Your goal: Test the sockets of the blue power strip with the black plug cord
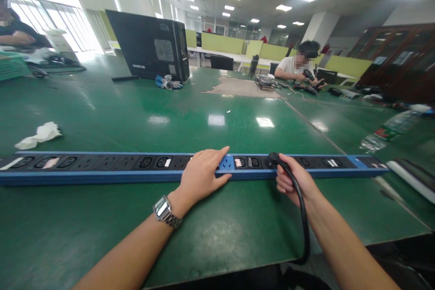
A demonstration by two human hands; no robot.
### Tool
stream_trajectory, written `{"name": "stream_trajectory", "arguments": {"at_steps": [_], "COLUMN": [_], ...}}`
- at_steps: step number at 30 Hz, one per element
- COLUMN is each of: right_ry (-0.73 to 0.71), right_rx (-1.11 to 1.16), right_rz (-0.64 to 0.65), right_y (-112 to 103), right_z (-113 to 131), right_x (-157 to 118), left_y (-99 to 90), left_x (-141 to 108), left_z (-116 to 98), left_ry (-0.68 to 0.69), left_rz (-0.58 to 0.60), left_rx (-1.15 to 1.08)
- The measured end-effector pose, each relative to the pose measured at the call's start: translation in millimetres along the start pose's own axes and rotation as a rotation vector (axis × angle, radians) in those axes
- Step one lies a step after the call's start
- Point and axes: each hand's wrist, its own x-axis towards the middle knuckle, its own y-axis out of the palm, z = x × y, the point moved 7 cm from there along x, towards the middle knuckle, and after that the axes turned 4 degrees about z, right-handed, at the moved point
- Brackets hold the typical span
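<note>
On the green table (pixel 68 217) lies a long power strip (pixel 176 163): blue rails, black face, single socket row. A thick black cord (pixel 303 213) hangs rightward. Left hand (pixel 201 172): spread across the strip. Right hand (pixel 305 179): pinching the black plug (pixel 273 159) at the face; seating indeterminable.

Cannot see power strip (pixel 102 178) under left hand (pixel 202 173), pins of black plug (pixel 273 159) or far end of cable (pixel 302 204); cannot read blurred bottle label (pixel 384 133)
</note>
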Motion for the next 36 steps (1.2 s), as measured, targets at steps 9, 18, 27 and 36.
{"name": "stream_trajectory", "arguments": {"at_steps": [9,18,27,36], "right_ry": [0.016,-0.253,-0.013,0.059], "right_rx": [-0.101,0.002,-0.131,-0.309], "right_rz": [-0.018,0.008,-0.101,-0.193], "right_y": [0,-7,-127,-162], "right_z": [-18,31,73,57], "right_x": [7,-16,-9,-1], "left_y": [-0.6,-1.7,-2.1,-2.0], "left_x": [-1,0,-1,0], "left_z": [0,-2,-1,-1], "left_ry": [0.029,0.036,0.025,0.030], "left_rz": [-0.021,-0.018,-0.010,-0.003], "left_rx": [-0.011,-0.005,-0.021,-0.024]}}
